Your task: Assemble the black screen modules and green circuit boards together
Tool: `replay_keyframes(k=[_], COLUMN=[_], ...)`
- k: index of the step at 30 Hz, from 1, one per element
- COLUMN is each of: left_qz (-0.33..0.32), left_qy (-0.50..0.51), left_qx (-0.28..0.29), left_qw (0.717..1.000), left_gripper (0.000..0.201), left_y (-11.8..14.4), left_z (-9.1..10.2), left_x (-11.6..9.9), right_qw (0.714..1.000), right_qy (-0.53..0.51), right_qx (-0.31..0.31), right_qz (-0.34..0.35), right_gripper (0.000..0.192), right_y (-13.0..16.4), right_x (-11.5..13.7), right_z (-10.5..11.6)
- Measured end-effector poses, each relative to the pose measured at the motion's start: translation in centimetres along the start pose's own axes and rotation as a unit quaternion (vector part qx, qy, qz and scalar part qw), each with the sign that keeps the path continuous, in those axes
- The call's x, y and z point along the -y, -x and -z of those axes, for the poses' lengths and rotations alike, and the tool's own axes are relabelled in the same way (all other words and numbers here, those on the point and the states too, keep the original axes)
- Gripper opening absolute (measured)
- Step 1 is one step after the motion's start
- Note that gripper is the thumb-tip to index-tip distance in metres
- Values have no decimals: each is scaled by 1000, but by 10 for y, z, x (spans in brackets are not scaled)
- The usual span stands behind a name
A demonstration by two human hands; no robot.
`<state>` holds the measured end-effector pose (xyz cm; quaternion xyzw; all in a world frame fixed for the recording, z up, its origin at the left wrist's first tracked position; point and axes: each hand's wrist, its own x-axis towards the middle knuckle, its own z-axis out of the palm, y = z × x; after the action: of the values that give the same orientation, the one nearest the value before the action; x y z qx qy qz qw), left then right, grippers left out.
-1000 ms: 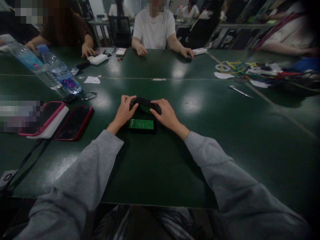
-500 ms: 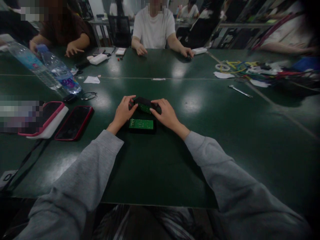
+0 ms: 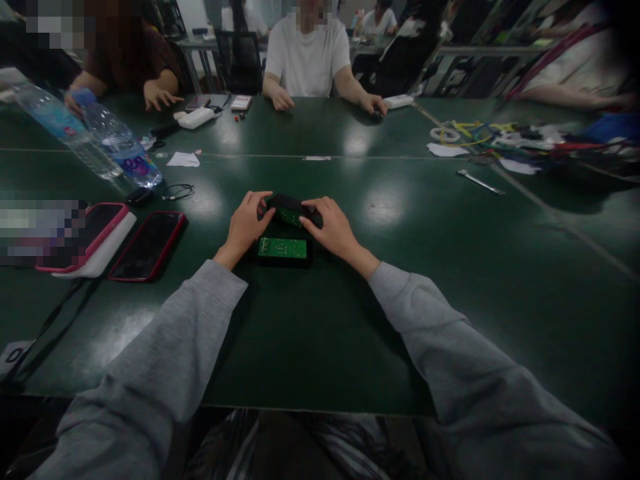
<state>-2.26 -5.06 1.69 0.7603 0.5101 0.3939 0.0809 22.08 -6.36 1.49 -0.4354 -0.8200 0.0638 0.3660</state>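
Head view, from far left of the hands: two water bottles (image 3: 117, 143) lie tilted on the green counter (image 3: 320, 333), and two phones in red cases (image 3: 147, 245) lie flat, well apart from the work. The left hand (image 3: 246, 225) curls its fingers round the left end of a small black housing (image 3: 291, 208), thumb underneath; a strip of green circuit board shows inside it. The right hand (image 3: 334, 230) clamps the right end, so both hands are closed on the one piece, close together. Just nearer the body, between the wrists, a second black half with a green board (image 3: 283, 248) lies flat on the counter. Far to the right lie a metal tool (image 3: 481, 183) and a tangle of coloured wires (image 3: 505, 137).

As a judgement: the grip is at the ends only, so a hard squeeze or twist could flex the board or let the housing slip onto the half below.

Against the earlier frames, the hands and both halves have barely shifted; only the co-worker's hand (image 3: 156, 95) across the counter has moved.
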Motion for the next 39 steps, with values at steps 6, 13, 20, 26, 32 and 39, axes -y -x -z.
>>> replay_keyframes(k=[6, 13, 20, 26, 32, 39], left_qz=[-5, -18, -15, -10, 5, 15], left_qy=[-11, -23, -24, -27, -28, -40], left_qx=[6, 1, -1, -2, -10, -6], left_qw=[1000, 1000, 1000, 1000, 1000, 999], left_gripper=[36, 34, 32, 31, 31, 31], left_y=[-1, -1, 0, 0, 1, 2], left_z=[0, 1, 2, 2, 2, 3], left_x=[2, -1, -1, -2, -3, -5], right_qw=[1000, 1000, 1000, 1000, 1000, 1000], right_qy=[1, 0, -3, -4, -4, -11], right_qx=[-1, 1, 0, 2, -3, 2], right_qz=[2, 7, 9, 11, 14, 10], right_gripper=[33, 33, 32, 33, 32, 33], right_y=[0, -1, -1, -1, -1, 0], right_x=[1, -1, 0, -2, 0, 0], right_z=[1, -1, 0, 0, 0, 1])
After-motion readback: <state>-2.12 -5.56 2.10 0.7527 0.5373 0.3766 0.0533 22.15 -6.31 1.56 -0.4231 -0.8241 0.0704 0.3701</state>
